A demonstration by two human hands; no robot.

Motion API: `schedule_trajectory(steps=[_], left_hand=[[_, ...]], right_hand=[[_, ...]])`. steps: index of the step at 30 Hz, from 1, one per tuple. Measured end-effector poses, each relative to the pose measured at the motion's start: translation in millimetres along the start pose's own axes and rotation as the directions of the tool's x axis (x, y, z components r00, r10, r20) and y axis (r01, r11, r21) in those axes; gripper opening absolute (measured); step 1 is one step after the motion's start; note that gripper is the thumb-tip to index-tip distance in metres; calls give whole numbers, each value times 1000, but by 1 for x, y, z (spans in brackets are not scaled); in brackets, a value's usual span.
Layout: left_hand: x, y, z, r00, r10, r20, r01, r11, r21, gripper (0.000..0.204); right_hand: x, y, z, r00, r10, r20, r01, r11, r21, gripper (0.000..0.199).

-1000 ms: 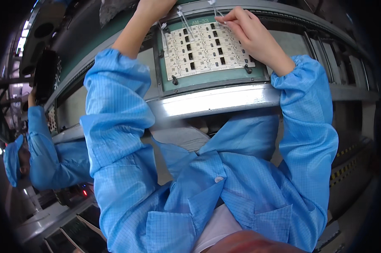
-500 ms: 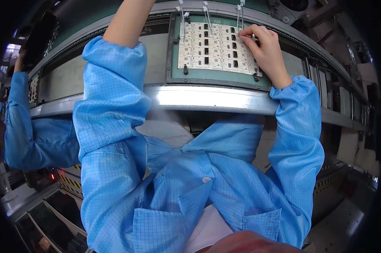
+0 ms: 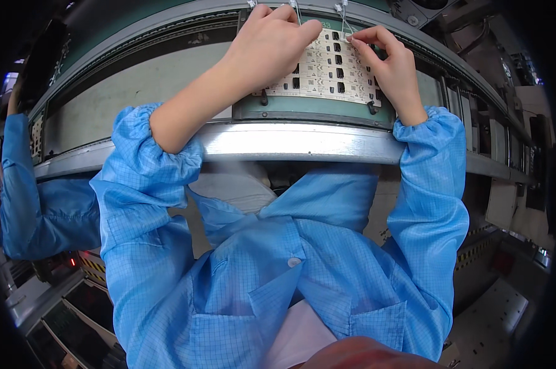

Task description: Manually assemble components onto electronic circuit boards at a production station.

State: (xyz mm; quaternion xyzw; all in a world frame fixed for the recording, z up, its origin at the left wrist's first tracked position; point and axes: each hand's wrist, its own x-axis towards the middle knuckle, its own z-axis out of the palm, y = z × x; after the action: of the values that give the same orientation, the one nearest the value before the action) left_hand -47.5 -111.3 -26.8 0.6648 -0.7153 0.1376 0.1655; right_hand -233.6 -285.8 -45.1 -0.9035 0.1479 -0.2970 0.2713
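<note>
White panel of small boards [image 3: 330, 77] sits in a green fixture [image 3: 302, 111] on the bench rail [image 3: 290, 141]; my left hand [image 3: 272, 46] lies curled over its left part, whether it grips I cannot tell; my right hand [image 3: 388, 64] pinches a thin white wire [image 3: 347, 18] at the top edge; I judge a hard tug could snap the wire or shift the panel.

Metal rail [image 3: 290, 142], co-worker's blue sleeve [image 3: 29, 203]

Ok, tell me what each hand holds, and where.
Right hand pinches a thin white wire at its lower end, over the board. Left hand rests on the board; any grip is hidden.
</note>
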Motion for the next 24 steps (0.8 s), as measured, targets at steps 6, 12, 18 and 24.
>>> schedule_trajectory(steps=[6,12,18,24], left_hand=[[1,9,-1,985,172,31,-175,979,108,18],[5,0,-5,906,-8,-423,-81,978,-192,8],[-1,-17,-39,922,-290,-255,132,858,-497,13],[-13,-30,-38,925,-306,-225,138,822,-553,15]], right_hand=[[-1,3,-2,989,138,50,-138,990,9,18],[-3,10,-1,987,136,83,-141,988,57,18],[-1,7,1,996,60,69,-55,996,-74,15],[-1,10,-1,995,46,86,-39,996,-77,15]])
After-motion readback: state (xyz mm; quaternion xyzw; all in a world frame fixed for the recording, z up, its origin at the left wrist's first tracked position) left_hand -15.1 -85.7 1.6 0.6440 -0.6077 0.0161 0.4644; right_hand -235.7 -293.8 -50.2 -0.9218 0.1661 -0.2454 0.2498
